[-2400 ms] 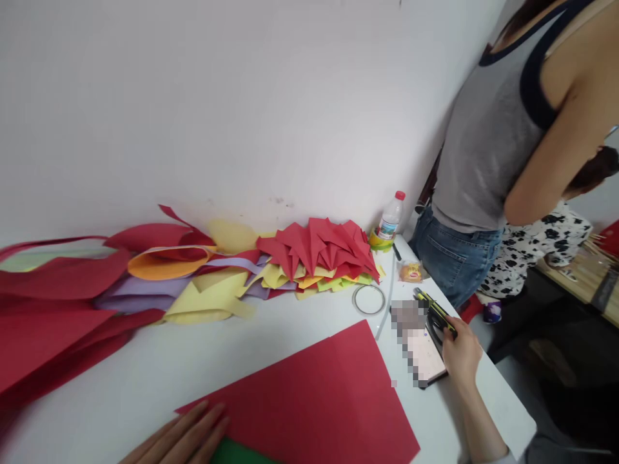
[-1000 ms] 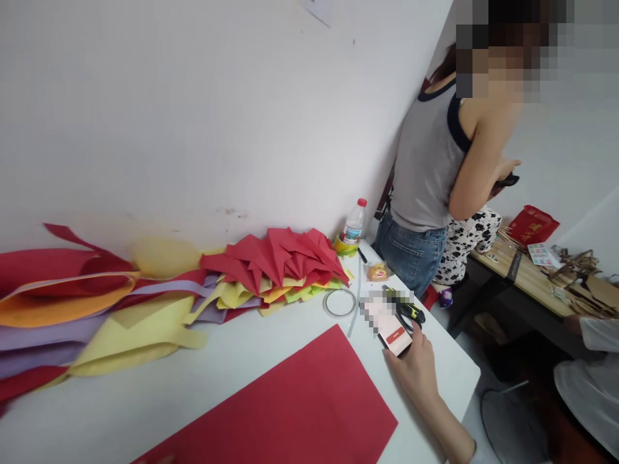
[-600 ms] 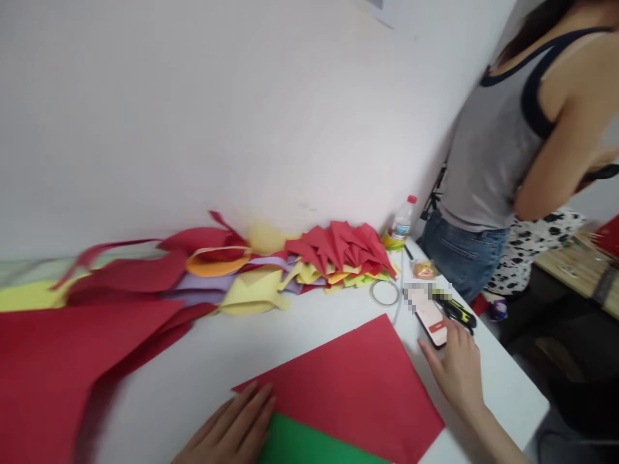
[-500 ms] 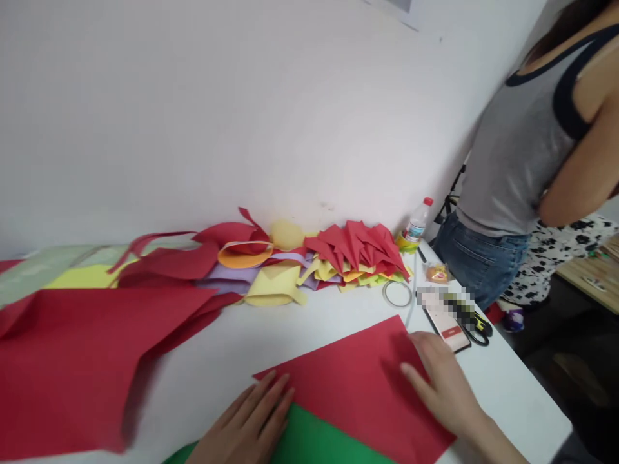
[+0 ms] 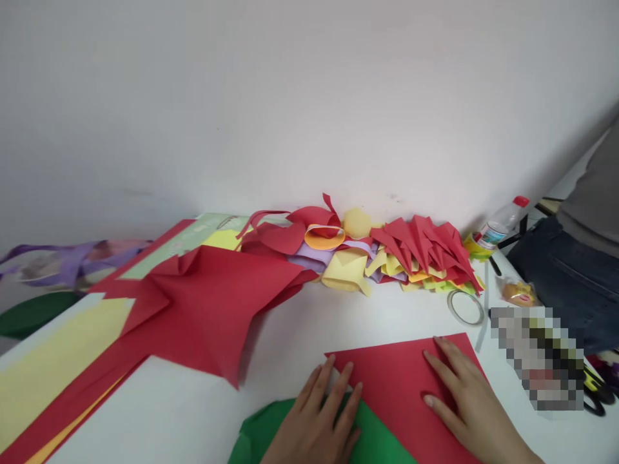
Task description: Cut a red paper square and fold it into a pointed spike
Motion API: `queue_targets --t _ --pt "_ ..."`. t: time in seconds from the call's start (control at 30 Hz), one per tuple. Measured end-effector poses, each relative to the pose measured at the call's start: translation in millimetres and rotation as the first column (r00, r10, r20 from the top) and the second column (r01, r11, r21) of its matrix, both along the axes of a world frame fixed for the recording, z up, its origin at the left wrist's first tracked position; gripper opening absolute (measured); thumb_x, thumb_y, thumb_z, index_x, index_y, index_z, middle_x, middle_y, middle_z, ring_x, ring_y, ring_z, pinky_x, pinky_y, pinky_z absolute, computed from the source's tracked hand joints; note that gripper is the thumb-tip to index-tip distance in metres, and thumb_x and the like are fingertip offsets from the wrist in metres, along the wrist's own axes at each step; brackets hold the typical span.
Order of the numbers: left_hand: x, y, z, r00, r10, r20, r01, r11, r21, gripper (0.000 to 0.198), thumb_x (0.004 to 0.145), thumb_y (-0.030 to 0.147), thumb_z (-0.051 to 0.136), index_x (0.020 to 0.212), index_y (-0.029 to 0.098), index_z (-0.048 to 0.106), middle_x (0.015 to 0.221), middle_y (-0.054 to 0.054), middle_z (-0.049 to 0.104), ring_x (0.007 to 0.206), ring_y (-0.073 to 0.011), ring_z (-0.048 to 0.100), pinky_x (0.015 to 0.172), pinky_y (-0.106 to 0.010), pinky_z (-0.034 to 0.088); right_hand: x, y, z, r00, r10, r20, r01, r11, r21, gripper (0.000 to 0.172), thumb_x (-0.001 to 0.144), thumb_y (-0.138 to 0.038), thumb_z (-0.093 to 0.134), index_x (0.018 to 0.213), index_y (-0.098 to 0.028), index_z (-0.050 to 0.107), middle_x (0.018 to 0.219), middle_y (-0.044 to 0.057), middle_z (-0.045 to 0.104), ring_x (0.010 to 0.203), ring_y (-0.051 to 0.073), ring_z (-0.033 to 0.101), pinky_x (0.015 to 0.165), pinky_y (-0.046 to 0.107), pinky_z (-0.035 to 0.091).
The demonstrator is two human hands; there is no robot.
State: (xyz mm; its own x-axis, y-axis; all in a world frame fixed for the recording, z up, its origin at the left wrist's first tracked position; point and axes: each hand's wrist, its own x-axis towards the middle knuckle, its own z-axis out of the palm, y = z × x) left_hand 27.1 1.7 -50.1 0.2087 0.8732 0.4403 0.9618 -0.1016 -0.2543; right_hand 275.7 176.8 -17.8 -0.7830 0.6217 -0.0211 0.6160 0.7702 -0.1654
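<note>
Grip of the left hand (image 5: pixel 314 415) is lying palm down with fingers slightly fanned, pinching nothing; its fingertips are reaching the left corner of the red sheet (image 5: pixel 396 370), and its palm is covering part of the green sheet (image 5: pixel 380 438). The right hand (image 5: pixel 467 393) is resting on the red sheet with fingers loosely spread, likewise grasping nothing; how hard either is pressing cannot be told. The red sheet is lying at the near side of the white surface (image 5: pixel 290 341), its long edge meeting the green; which is overlapping which is unclear.

Risks (judged): uneven pressure from the two hands could be skewing the sheets against each other; a fingertip catching the red corner could crease it; a sweep of the right arm could nudge the scissors (image 5: pixel 602 390), partly masked, near the surface's edge.

Count: two hands are showing; one red sheet and one green are lying beneath them. One ring (image 5: pixel 451 311), one pen (image 5: pixel 495 265), one wrapped snack (image 5: pixel 518 294), one red-capped bottle (image 5: pixel 500 222) and one pair of scissors are occupying the right side. One red heap (image 5: pixel 203 296) is sprawling leftward; the folded red papers (image 5: pixel 423 248) are overlapping too closely for counting.
</note>
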Motion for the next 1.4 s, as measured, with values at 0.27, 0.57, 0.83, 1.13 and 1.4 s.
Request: queue_targets --t 0.27,0.57,0.83,1.13,1.4 --pt "-9.9 0.8 16.5 0.998 0.001 0.057 0.0 1.0 -0.028 0.057 0.084 0.052 0.058 0.129 0.016 0.058 0.132 -0.013 0.06 0.121 -0.0363 0.052 0.1 -0.045 0.043 -5.2 7.9 -11.8 0.994 0.067 -0.085 -0.058 0.992 0.109 0.054 0.094 -0.05 0.049 0.142 -0.026 0.048 0.154 0.01 0.035 0.136 0.032 0.043 0.104 0.049 0.048" --pt "-8.7 -1.6 12.6 0.991 0.044 0.13 -0.031 0.994 -0.102 0.061 0.088 0.052 0.054 0.136 0.014 0.052 0.142 -0.013 0.053 0.129 -0.0391 0.044 0.101 -0.047 0.043 -2.9 10.1 -14.9 0.997 0.034 -0.065 -0.031 0.998 0.059 0.055 0.095 -0.051 0.046 0.144 -0.026 0.045 0.157 0.007 0.03 0.14 0.031 0.037 0.109 0.05 0.043" --pt "-8.6 -1.5 16.4 0.991 0.041 0.128 -0.023 0.99 -0.139 0.061 0.089 0.05 0.052 0.138 0.014 0.05 0.143 -0.014 0.051 0.131 -0.0397 0.043 0.103 -0.049 0.041 -1.8 8.5 -16.9 0.996 -0.009 -0.09 0.008 1.0 -0.014 0.058 0.095 -0.051 0.047 0.146 -0.025 0.042 0.158 0.006 0.027 0.142 0.031 0.032 0.112 0.049 0.04" --pt "-11.2 0.1 18.1 0.992 0.028 0.122 -0.014 0.993 -0.12 0.06 0.087 0.051 0.055 0.135 0.016 0.052 0.141 -0.013 0.053 0.131 -0.0386 0.042 0.105 -0.05 0.038 -0.9 9.0 -18.0 0.995 0.001 -0.095 -0.001 1.0 0.0 0.058 0.095 -0.051 0.045 0.145 -0.022 0.043 0.157 0.008 0.028 0.142 0.031 0.033 0.111 0.049 0.041" --pt "-41.9 2.4 45.7 0.982 0.185 0.036 -0.187 0.936 0.297 0.019 0.088 0.018 0.056 0.106 0.015 0.061 0.097 -0.011 0.07 0.093 -0.0253 0.065 0.081 -0.038 0.05 -1.5 11.0 -22.6 0.993 0.002 -0.118 -0.004 1.0 -0.017 0.06 0.094 -0.053 0.046 0.144 -0.021 0.045 0.156 0.008 0.03 0.141 0.033 0.035 0.11 0.051 0.042"
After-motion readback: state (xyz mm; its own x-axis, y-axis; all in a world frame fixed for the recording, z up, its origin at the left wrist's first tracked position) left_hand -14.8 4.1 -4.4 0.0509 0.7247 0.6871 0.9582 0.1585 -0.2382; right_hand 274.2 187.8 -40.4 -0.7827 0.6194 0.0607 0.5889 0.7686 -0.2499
